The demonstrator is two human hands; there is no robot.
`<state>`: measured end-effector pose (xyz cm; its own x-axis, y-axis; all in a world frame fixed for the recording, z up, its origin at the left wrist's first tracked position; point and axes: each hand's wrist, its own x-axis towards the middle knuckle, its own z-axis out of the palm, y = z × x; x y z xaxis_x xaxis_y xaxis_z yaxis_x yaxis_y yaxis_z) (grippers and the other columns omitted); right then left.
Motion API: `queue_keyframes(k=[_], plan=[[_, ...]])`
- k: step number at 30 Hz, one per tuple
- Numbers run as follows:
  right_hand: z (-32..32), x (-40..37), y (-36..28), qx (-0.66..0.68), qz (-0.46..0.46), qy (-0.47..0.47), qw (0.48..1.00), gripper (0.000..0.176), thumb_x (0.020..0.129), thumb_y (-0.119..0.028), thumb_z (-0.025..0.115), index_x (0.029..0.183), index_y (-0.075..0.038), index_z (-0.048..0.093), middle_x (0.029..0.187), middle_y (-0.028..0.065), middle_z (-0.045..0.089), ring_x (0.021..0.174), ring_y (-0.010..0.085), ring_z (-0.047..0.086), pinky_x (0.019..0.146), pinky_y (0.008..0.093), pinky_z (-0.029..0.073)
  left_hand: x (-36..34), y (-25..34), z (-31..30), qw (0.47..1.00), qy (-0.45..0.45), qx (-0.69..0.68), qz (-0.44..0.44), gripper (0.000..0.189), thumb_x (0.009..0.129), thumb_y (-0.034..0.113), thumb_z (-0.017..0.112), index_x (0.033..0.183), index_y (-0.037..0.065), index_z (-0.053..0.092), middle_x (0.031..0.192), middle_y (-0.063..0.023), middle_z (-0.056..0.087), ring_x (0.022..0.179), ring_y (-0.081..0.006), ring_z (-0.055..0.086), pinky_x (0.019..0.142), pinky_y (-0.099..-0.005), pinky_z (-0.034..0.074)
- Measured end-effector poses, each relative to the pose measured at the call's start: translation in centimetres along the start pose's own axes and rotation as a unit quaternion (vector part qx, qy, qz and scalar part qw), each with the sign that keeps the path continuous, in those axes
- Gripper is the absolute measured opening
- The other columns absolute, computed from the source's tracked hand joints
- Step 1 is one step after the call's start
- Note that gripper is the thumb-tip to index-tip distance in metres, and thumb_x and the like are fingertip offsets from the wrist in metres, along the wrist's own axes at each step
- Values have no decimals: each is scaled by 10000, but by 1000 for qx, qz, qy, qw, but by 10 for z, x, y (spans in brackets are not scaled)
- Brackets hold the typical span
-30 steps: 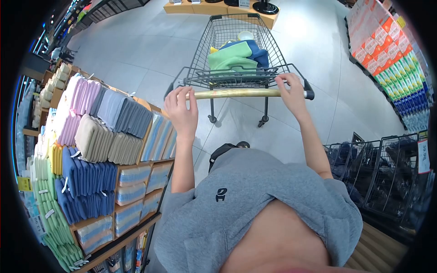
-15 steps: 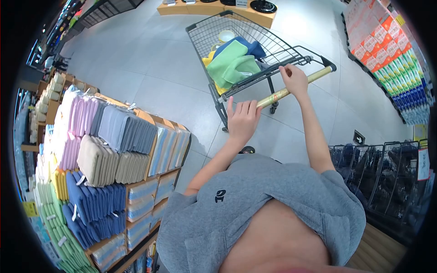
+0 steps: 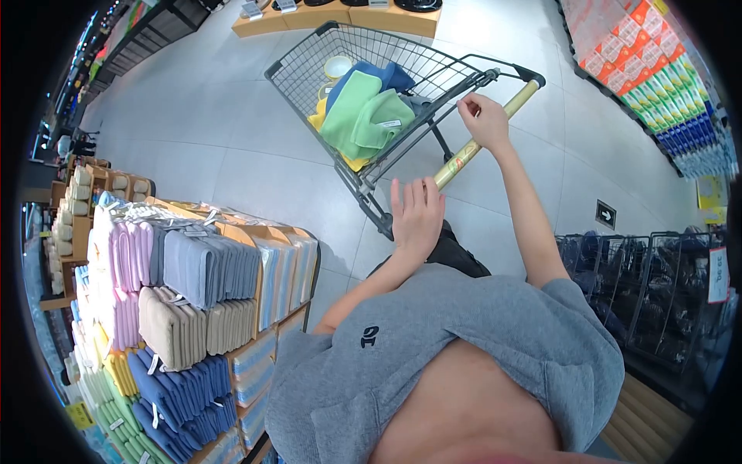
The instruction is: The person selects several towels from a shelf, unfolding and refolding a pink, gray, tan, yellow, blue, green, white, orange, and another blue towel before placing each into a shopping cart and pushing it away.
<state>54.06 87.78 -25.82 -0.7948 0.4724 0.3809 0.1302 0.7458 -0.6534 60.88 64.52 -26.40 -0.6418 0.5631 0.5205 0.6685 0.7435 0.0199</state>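
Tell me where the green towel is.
Head view, upper centre: the green towel lies in the cart, beside a blue cloth, left of the right hand gripping the handle.

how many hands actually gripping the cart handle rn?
1. The right hand is closed around the cart handle, toward its far end. The left hand is at the near end with fingers spread open, not wrapped; whether its palm touches is hidden.

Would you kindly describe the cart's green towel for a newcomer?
Find the dark wire shopping cart on the grey tiled floor. Inside, the folded light-green towel lies atop a blue towel and yellow cloth; only it shows a white label.
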Motion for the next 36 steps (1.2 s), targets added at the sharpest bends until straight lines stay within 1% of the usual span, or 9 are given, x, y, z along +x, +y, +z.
queue_keyframes(k=[3, 7, 10, 12, 13, 14, 17, 24, 36], plan=[[3, 4, 1, 44, -18, 36, 998, 202, 829, -252, 639, 752, -66, 650, 629, 69, 619, 570, 218, 607, 544, 326, 466, 8, 1, 0, 999, -23, -33, -19, 438, 779, 328, 692, 1102, 69, 547, 940, -39, 576, 868, -205, 560, 1022, -444, 320], [-1, -7, 5, 90, -28, 66, 993, 184, 824, -202, 646, 720, -52, 631, 602, 71, 599, 535, 209, 585, 513, 318, 449, 15, 8, -6, 966, -184, -143, -113, 418, 762, 355, 709, 1056, 87, 583, 810, -96, 612, 799, -278, 587, 907, -437, 383], [-26, -51, 23, 111, -49, 124, 985, 177, 819, -176, 646, 702, -46, 617, 578, 65, 578, 499, 201, 562, 487, 316, 434, 9, 27, -1, 968, -208, -140, -10, 379, 720, 364, 740, 940, 78, 625, 803, -101, 615, 805, -289, 583, 889, -449, 390], [-34, -73, 35, 127, -73, 155, 977, 208, 812, -149, 645, 636, -61, 577, 528, 53, 531, 446, 206, 518, 447, 323, 399, 6, 37, 10, 972, -151, -171, 54, 315, 678, 325, 759, 805, 58, 650, 763, -108, 616, 821, -303, 575, 858, -441, 411], [26, 33, 12, 145, -96, 94, 980, 224, 811, -145, 644, 618, -67, 562, 516, 50, 520, 436, 209, 509, 441, 327, 391, 84, -27, 37, 969, -155, -192, -9, 291, 677, 304, 754, 787, 55, 652, 744, -109, 613, 822, -302, 572, 846, -434, 421], [24, 42, 11, 146, -102, 89, 980, 241, 810, -142, 644, 600, -73, 548, 505, 48, 508, 427, 211, 499, 435, 331, 384, 93, -27, 35, 964, -150, -219, -12, 268, 676, 284, 750, 769, 52, 654, 725, -110, 610, 823, -300, 569, 834, -427, 430], [32, 57, 11, 152, -134, 69, 977, 281, 802, -134, 649, 563, -84, 509, 485, 38, 488, 409, 216, 479, 424, 336, 369, 98, -26, 36, 943, -221, -202, -146, 199, 673, 227, 724, 724, 47, 656, 681, -103, 597, 826, -294, 564, 796, -405, 451], [85, 114, -12, 174, -201, 26, 964, 287, 789, -130, 657, 555, -87, 498, 490, 34, 508, 423, 216, 514, 423, 331, 383, 129, -72, 59, 983, -101, -71, -136, 168, 657, 208, 714, 704, 57, 655, 668, -91, 588, 802, -280, 559, 748, -398, 452], [205, 201, -80, 202, -228, 4, 952, 282, 815, -171, 658, 576, -72, 547, 499, 35, 543, 414, 186, 514, 424, 305, 382, 177, -205, 89, 983, -62, 11, -172, 199, 638, 251, 739, 690, 87, 639, 704, -52, 581, 738, -243, 583, 652, -378, 477]])
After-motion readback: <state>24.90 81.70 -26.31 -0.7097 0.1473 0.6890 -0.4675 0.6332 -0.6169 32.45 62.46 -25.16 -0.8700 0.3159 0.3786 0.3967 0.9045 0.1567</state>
